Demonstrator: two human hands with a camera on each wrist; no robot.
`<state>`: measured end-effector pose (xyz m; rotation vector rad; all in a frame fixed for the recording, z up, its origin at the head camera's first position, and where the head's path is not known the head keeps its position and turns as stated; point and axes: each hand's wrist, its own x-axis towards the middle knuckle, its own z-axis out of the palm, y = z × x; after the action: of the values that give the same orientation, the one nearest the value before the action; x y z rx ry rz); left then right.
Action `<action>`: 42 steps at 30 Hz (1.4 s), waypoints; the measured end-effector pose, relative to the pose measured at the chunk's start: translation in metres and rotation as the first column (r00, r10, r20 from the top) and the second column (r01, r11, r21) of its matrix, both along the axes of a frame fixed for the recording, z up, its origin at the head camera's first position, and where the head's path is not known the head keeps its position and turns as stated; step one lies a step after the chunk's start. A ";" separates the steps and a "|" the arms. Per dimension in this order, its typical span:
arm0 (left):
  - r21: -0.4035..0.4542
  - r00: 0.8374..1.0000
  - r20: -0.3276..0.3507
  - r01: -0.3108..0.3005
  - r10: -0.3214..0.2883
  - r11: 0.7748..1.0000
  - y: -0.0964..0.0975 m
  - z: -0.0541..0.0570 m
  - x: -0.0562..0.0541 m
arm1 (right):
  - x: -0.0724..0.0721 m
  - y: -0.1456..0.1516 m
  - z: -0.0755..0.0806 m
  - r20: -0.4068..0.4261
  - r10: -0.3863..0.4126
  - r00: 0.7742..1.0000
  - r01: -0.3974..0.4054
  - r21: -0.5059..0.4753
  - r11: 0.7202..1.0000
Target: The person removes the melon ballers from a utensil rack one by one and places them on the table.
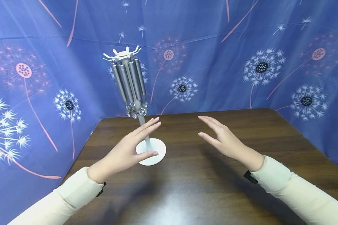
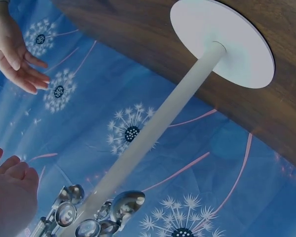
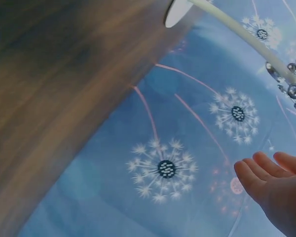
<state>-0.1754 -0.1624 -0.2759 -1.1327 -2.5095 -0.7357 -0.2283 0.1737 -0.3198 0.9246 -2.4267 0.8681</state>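
A white stand [image 1: 159, 153] with a round base, a slim pole and a top ring of hooks is upright on the table. Several metal utensils [image 1: 125, 82] hang from its hooks, with thick cylindrical handles and small shiny, spoon-like ends. My left hand [image 1: 126, 151] is held in front of the stand, fingers straight and thumb spread apart, and hides part of the pole and base in the head view. To the right of the stand, my right hand [image 1: 226, 140] hovers over the table with straight fingers. Neither hand holds anything.
The dark wooden table [image 1: 197, 181] runs back to a blue cloth [image 1: 214, 72] printed with dandelions, which hangs behind it and along both sides. Dark bands [image 1: 250, 177] show at both sleeve cuffs.
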 end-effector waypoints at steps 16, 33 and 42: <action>0.151 0.992 -0.121 -0.008 0.027 0.988 -0.005 0.027 0.005 | -0.006 -0.019 0.035 0.000 0.084 0.996 -0.083 -0.133 0.988; 0.333 0.891 -0.430 0.007 0.145 0.943 -0.009 0.059 -0.005 | -0.008 -0.065 0.070 -0.028 0.223 0.974 -0.222 -0.275 0.935; 0.377 0.848 -0.479 -0.036 0.228 0.926 -0.020 0.085 -0.014 | -0.019 -0.085 0.083 0.018 0.308 0.951 -0.283 -0.349 0.893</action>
<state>-0.1894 -0.1821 -0.1908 -0.8678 -1.8858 -0.6964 -0.2474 0.0882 -0.2370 1.1557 -2.1188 1.4048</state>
